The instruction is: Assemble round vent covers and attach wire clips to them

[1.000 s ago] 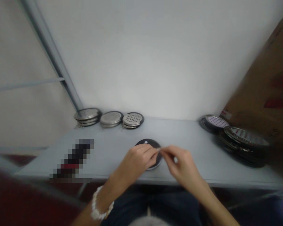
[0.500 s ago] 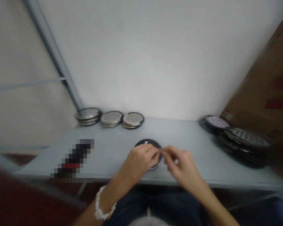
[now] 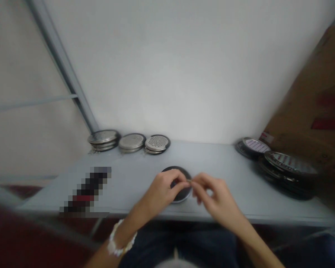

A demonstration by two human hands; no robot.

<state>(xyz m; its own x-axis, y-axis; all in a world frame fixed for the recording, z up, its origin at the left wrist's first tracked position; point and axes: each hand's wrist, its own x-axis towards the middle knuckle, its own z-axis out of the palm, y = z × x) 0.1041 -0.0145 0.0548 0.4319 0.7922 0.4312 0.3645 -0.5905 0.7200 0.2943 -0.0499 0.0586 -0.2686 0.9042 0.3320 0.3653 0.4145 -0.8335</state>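
In front of me a dark round disc with a pale rim (image 3: 181, 195) lies flat on the table. My left hand (image 3: 166, 188), a pale beaded bracelet on its wrist, is over the disc's left part, thumb and forefinger pinched. Just right of it my right hand (image 3: 213, 191) is pinched too, its fingertips nearly meeting the left ones. A tiny thin piece seems to be between the two pinches, too small and blurred to name. Part of the disc is hidden under my left hand.
Along the back left of the grey table (image 3: 217, 163) stand a stack of silvery discs (image 3: 103, 137), a second stack (image 3: 132, 142) and perforated discs (image 3: 157, 143). At right are dark-rimmed discs (image 3: 255, 146), a bigger stack (image 3: 292, 163) and a cardboard box (image 3: 304, 108). A pixelated patch covers the left.
My left thumb has moved apart from the curled fingers, opening a gap under the forefinger. Both hands stay pinched close together over the disc, and the view has shifted slightly.
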